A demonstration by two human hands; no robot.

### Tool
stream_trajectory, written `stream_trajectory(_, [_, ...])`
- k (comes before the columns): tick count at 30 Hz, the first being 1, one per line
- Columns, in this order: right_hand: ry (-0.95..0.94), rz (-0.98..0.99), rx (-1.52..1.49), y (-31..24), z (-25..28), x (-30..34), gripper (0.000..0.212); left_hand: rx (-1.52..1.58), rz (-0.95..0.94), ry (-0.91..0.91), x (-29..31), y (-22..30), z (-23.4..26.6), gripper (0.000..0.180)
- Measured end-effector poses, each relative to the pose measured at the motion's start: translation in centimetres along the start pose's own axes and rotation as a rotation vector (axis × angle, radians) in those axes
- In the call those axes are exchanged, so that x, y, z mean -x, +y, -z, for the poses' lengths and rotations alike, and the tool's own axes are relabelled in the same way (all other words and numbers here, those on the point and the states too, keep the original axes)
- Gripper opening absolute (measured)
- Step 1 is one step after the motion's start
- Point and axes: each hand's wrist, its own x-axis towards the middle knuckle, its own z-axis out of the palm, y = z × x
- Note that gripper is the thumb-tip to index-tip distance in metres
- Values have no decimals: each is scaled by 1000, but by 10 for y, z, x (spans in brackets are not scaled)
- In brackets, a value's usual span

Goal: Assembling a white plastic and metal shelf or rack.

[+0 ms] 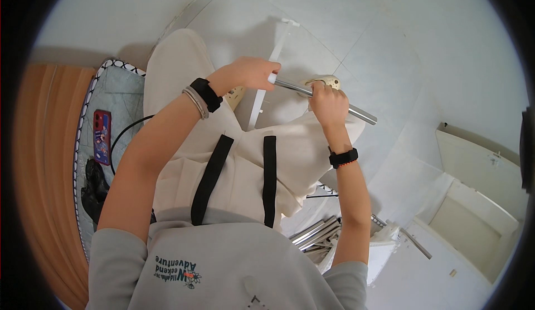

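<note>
A shiny metal tube (361,114) slants across in front of my knees, its far right end free. My right hand (330,104) wraps around it past the middle. At the tube's left end is a white plastic piece (272,79), and my left hand (253,74) closes on it, hiding part of it. A thin white bar (276,48) passes behind my left hand, between my legs. I cannot tell whether the bar touches the white piece.
Several metal tubes (315,233) lie in a white container (382,249) at my right hip. White panels (473,215) stand on the right. To the left are a phone in a patterned case (102,137), a black bag (95,186) and a brown wooden surface (47,159).
</note>
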Motion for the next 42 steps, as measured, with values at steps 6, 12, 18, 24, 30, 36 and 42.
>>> stream_trajectory(6, [146, 35, 55, 5, 1, 5, 12, 31, 2, -8, -1, 2, -6, 36])
stream_trajectory(12, [-368, -136, -175, 40, 35, 4, 13, 39, -1, 7, 1, 3, -6, 32])
stream_trajectory(18, [-601, -222, -233, 54, 35, 11, 12, 18, -17, 3, -2, 8, -5, 33])
stream_trajectory(24, [-302, -144, -41, 40, 23, 29, 8, 33, -59, 31, -2, -6, -14, 35])
stream_trajectory(30, [131, -29, 108, 38, 5, 45, 18, 62, -45, -6, 2, -3, -13, 35])
stream_trajectory(36, [123, 21, 55, 43, 3, 46, 21, 39, -59, 31, 3, -4, -21, 34])
stream_trajectory(42, [-450, -188, -154, 70, 38, 50, 20, 34, -39, 15, 3, 5, -20, 32])
